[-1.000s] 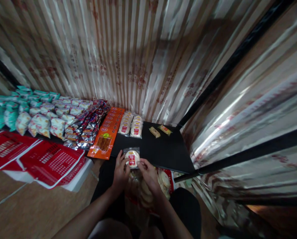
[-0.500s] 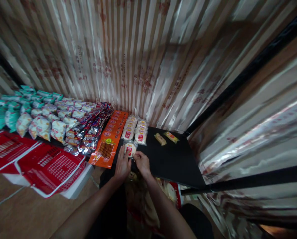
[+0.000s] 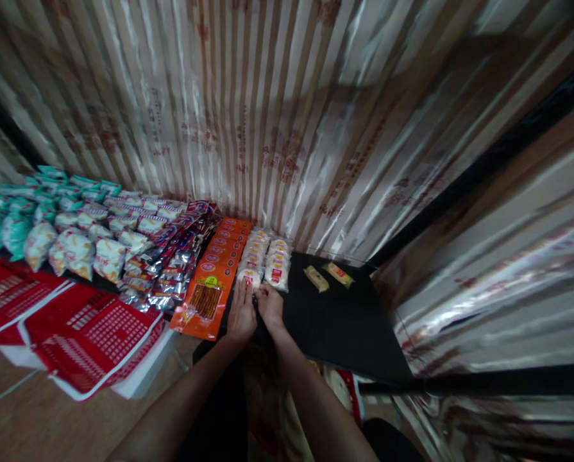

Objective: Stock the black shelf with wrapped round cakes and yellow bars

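Observation:
Two rows of round white packets with red and yellow labels lie on the black shelf (image 3: 335,330). My left hand (image 3: 242,317) has its fingers stretched forward, touching the nearest packet (image 3: 249,277) of the left row. The fingers of my right hand (image 3: 270,307) are pinched at that packet's lower right edge. Just right of it is the front packet (image 3: 276,276) of the right row. An orange bag of brown sticks (image 3: 211,282) lies to the left of the rows.
Two small yellow packets (image 3: 317,279) (image 3: 338,274) lie farther right. Dark shiny packets (image 3: 171,256), white snack bags (image 3: 108,256) and teal bags (image 3: 15,234) fill the left. Red sheets (image 3: 94,333) hang in front. A black bar (image 3: 489,167) slants at the right.
Both hands have pushed the nearest packet forward, closing the gap to the left row. The view has shifted slightly.

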The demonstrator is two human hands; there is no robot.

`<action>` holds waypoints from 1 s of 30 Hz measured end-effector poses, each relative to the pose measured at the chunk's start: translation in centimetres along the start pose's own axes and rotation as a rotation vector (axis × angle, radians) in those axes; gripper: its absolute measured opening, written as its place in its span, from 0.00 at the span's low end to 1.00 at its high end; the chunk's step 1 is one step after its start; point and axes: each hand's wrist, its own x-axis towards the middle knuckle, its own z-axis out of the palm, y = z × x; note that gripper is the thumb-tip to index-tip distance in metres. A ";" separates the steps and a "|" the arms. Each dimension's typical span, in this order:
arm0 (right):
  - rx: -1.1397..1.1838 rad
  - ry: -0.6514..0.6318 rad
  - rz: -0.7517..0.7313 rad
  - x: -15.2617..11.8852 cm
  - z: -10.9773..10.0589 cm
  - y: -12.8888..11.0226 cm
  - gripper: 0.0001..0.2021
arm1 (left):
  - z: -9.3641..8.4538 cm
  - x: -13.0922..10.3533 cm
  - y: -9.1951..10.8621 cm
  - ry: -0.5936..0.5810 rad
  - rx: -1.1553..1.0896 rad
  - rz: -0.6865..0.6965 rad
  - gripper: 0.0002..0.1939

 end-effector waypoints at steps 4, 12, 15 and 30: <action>-0.040 0.031 -0.014 0.5 0.6 0.2 0.07 | 0.2 0.7 -0.1 -0.008 0.045 -0.005 0.28; -0.010 0.112 -0.098 0.3 1.4 1.2 0.12 | 1.1 1.1 -0.4 0.011 0.149 -0.025 0.24; -0.023 0.156 -0.154 0.0 1.5 1.5 0.13 | 1.3 1.1 -0.5 0.008 0.177 -0.010 0.23; 0.149 0.180 -0.262 -8.1 -2.6 4.0 0.13 | -2.1 -1.9 1.6 0.073 -0.071 0.165 0.22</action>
